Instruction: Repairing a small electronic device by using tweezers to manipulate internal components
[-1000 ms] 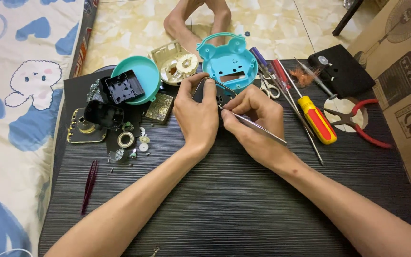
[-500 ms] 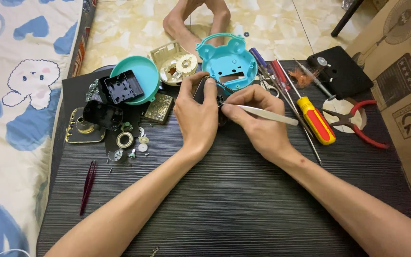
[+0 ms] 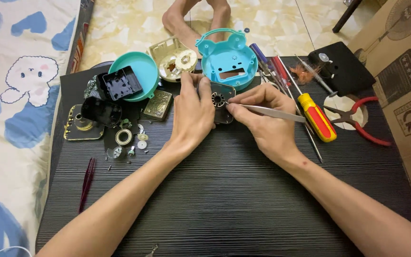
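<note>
1. Your right hand [image 3: 262, 119] pinches steel tweezers [image 3: 274, 113], long axis pointing left, tips at the gear.
2. Your left hand [image 3: 193, 112] is closed on the dark mechanism plate [image 3: 222, 102], steadying it between both hands.
3. The teal clock shell [image 3: 229, 59] lies just beyond on the counter [image 3: 224, 200].

Even, soft indoor light from above; faint shadows under hands. Mild sheen on dark ribbed tabletop [image 3: 224, 200]. Sharp focus centre; slight wide-angle bending at edges.
</note>
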